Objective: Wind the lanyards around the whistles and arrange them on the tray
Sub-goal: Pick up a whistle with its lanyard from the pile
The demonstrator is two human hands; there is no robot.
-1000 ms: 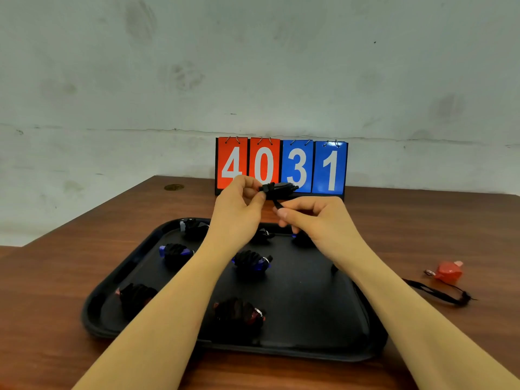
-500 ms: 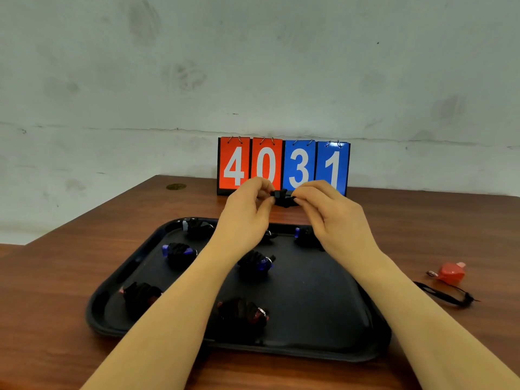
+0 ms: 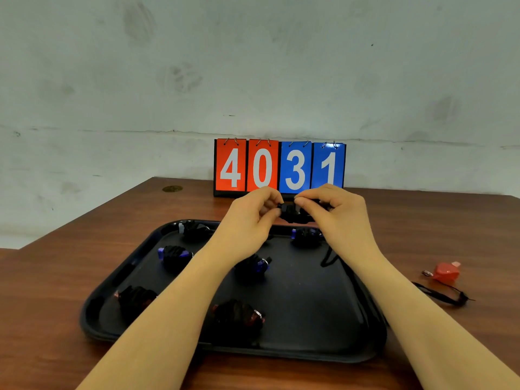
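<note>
My left hand (image 3: 250, 218) and my right hand (image 3: 334, 215) meet above the far edge of the black tray (image 3: 309, 327). Between their fingertips they pinch a whistle wrapped in black lanyard (image 3: 294, 213); a loose end of the lanyard (image 3: 327, 257) hangs under my right wrist. Several wrapped whistles lie on the tray, among them a blue one (image 3: 174, 256), another blue one (image 3: 254, 266) and a red one (image 3: 239, 315). A red whistle (image 3: 446, 273) with its black lanyard (image 3: 447, 295) unwound lies on the table to the right of the tray.
A flip scoreboard reading 4031 (image 3: 280, 168) stands at the back of the brown wooden table (image 3: 56, 277), right behind my hands. A small round metal inlay (image 3: 172, 188) sits in the table at the far left. A grey wall rises behind.
My right hand has come over the top of the whistle and closed in on my left hand. The lanyard strand between the hands has shortened as it wraps round.
</note>
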